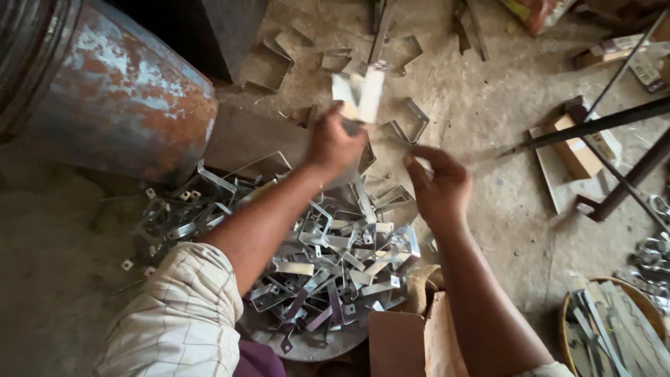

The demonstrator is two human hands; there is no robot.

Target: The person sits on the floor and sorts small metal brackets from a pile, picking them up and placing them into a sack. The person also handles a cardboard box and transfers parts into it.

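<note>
We hold a bent shiny metal bracket (359,94) up in our left hand (333,143); our right hand (438,187) hovers just beside it, fingers curled and empty. Below our arms lies a heap of brackets (321,262), with a rusty blue drum (112,91) at left

A brown cardboard box (419,338) stands open at the bottom, near the person. A small brown box (574,148) lies on the floor at the right. A colourful bag (537,10) sits at the top.
</note>
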